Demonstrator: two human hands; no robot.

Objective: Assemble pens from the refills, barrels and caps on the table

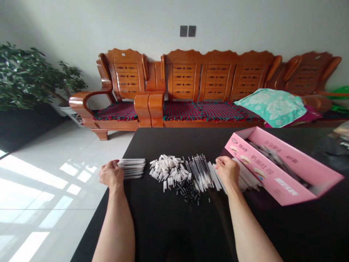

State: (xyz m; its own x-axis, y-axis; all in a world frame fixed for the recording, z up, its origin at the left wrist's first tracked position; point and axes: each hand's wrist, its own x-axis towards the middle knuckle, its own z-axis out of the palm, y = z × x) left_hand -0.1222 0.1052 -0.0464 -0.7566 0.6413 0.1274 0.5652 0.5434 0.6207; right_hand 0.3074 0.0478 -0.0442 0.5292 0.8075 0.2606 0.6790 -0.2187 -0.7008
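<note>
"What's nearest on the black table (169, 233)?"

"A scatter of small black plugs (188, 191), with white caps (167, 168) heaped just beyond, to the left."

"And the hands?"

"The left hand (111, 174) is at the left ends of a row of grey-white rods (134, 168). Its fingers curl inward, but I can't tell whether they grip one. The right hand (228, 170) is over some pale tubes (249, 178), fingers bunched; anything pinched there is hidden."

"What lies between?"

"The caps, then thin, tipped refills (198, 169) side by side, next to the tubes."

"Which step does it look like?"

"Handling the sorted parts, I'd judge: picking a piece out or laying one straight."

"What would the next move call for?"

"Probably a light pinch on a single piece, since the tubes lie close and could roll."

"Farther off?"

"A pink box (256, 167) on the right, then a wooden sofa (183, 78) bearing a turquoise pillow (272, 107), against the wall (152, 22)."
</note>
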